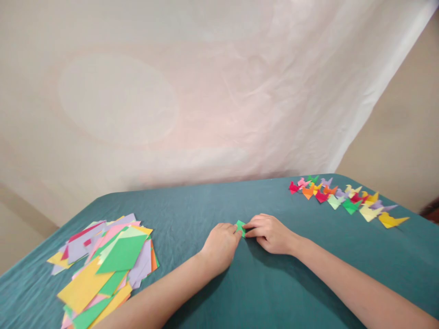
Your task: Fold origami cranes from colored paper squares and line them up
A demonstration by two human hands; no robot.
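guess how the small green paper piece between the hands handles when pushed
The small green paper piece is probably light and easily creased, being paper. It might slide, as only the left hand and right hand seem to hold it. Looking flat, it should hardly roll.

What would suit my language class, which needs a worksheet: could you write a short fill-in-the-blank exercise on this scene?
1. The left hand and the right hand both touch a small piece of ____ paper.
2. A pile of loose paper sheets lies to the ____ of both hands.
3. Small folded paper figures rest on the table to the ____ of both hands.
4. The figure lowest in the picture is ____.

Missing words: green; left; right; yellow.
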